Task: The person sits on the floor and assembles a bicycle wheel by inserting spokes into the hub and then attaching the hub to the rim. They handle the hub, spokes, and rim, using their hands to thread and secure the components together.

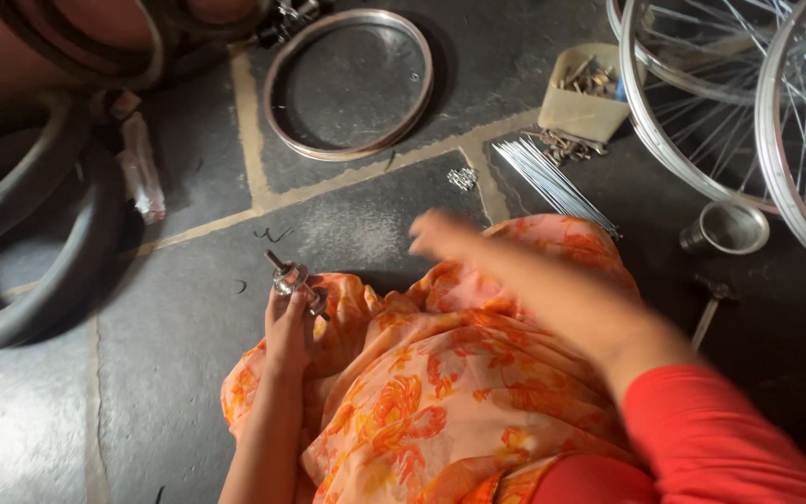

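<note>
A: Looking at the head view; left hand (288,329) is closed around a wheel hub (293,280), a short metal axle with flanges, held just above the orange floral cloth (440,392) over the lap, at the cloth's left edge.

B: Right hand (478,250)?

A: Blurred, stretched forward over the cloth with fingers spread; nothing in it that I can see; it points toward the bundle of spokes (552,182) lying on the stone floor (188,308), not touching them.

B: How will the hub handle?

A: Judging by looks: solid steel, dense for its size, fully rigid, not fragile; smooth plated surface, possibly greasy, so slippery; threaded axle ends give poor purchase; best held around the barrel between the flanges, as the left hand roughly does now.

B: Spokes?

A: Thin wire, light, springy; likely to splay if grabbed at one end; better pinched near mid-bundle.

B: Surroundings?

A: Bare rim (349,84) beyond; cardboard box of small parts (582,98) by the spokes; steel cup (728,229) to the right; laced wheels (748,112) top right; rubber tyres (30,233) on the left.
</note>
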